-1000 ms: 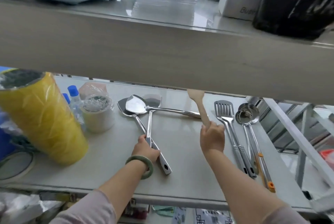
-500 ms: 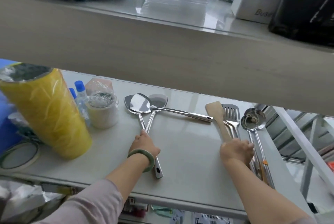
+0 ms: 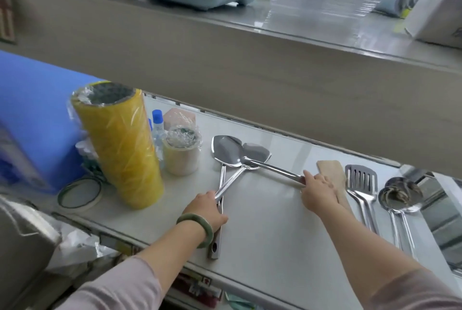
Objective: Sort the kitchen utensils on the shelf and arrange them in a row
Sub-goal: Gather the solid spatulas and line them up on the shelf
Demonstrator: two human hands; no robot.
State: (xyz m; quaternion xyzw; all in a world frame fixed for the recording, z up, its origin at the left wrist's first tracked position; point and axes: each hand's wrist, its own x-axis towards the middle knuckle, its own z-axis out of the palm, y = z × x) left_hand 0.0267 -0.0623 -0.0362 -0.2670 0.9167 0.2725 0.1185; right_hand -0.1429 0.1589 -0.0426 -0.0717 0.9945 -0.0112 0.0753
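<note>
Three steel spatulas lie overlapped mid-shelf. My left hand (image 3: pixel 205 209), with a green bangle on the wrist, is closed over two crossing handles: one spatula (image 3: pixel 221 184) runs straight toward me, the other (image 3: pixel 257 153) slants in from the right. My right hand (image 3: pixel 316 189) grips the handle end of the third spatula (image 3: pixel 275 172), whose shiny head rests on top of the others. To the right, side by side, lie a wooden spatula (image 3: pixel 330 169), a slotted turner (image 3: pixel 361 179) and two ladles (image 3: pixel 400 197).
A tall yellow roll (image 3: pixel 120 147), a wrapped white tape roll (image 3: pixel 181 157), a flat tape ring (image 3: pixel 80 192) and blue-capped bottles (image 3: pixel 157 122) crowd the shelf's left side. The upper shelf board (image 3: pixel 250 72) hangs low overhead. The front edge (image 3: pixel 250 282) is close.
My right hand has let go of the wooden spatula beside the slotted turner and moved left onto the diagonal steel spatula's handle. My left hand stayed on the crossed handles.
</note>
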